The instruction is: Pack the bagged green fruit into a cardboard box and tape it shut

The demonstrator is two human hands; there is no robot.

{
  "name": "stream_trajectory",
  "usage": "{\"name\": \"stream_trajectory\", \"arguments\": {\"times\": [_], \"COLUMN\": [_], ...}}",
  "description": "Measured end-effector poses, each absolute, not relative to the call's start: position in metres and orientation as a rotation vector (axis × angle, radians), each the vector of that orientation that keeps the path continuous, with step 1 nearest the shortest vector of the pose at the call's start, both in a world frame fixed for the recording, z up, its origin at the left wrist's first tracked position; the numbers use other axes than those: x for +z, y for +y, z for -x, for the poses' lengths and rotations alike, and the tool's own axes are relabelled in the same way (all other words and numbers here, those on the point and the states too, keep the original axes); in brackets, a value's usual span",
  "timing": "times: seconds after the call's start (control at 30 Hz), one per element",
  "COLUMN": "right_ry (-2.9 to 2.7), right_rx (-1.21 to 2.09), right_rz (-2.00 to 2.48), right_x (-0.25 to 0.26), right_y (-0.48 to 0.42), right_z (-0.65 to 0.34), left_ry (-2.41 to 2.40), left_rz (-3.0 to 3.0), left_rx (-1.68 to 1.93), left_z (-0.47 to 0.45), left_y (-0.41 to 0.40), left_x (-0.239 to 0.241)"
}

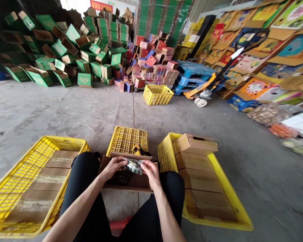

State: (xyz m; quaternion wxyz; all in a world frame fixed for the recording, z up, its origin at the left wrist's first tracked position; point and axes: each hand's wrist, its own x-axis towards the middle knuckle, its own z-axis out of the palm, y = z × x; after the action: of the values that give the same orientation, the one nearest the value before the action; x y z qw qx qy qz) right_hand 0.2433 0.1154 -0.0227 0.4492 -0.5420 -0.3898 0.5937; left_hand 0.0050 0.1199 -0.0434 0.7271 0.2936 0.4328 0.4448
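A small clear plastic packet (pixel 133 166) with something dark inside is stretched between my two hands. My left hand (pixel 115 166) pinches its left end, and my right hand (pixel 150 169) pinches the right end. Under the packet, between my knees, is an open cardboard box (pixel 138 185) with dark contents I cannot make out. Just behind the box, a yellow and black tape dispenser (pixel 139 150) rests on a yellow crate (pixel 127 137) whose grid surface faces up.
A yellow crate (pixel 84 144) with taped cartons (pixel 49 178) stands on my left. On my right, another yellow crate (pixel 242 215) holds cartons (pixel 204 181), one lying on top. Farther off are a yellow basket (pixel 158 95), a pallet jack (pixel 203 90), blue pallets (pixel 192 70) and piled green boxes (pixel 85 80).
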Motion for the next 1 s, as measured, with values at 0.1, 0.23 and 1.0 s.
{"name": "stream_trajectory", "arguments": {"times": [0.1, 0.23, 1.0], "right_ry": [-0.939, -0.890, -1.035], "right_rx": [1.476, 1.489, 1.659], "right_rz": [1.321, 1.317, 1.236], "right_x": [-0.023, -0.025, -0.023], "right_y": [0.116, 0.116, 0.117], "right_z": [-0.243, -0.243, -0.244], "left_ry": [0.992, 1.006, 0.871], "left_rz": [-0.644, -0.631, -0.745], "left_rx": [0.990, 0.995, 0.958], "left_z": [-0.004, -0.004, -0.003], "left_y": [0.120, 0.121, 0.118], "left_x": [-0.043, -0.044, -0.043]}}
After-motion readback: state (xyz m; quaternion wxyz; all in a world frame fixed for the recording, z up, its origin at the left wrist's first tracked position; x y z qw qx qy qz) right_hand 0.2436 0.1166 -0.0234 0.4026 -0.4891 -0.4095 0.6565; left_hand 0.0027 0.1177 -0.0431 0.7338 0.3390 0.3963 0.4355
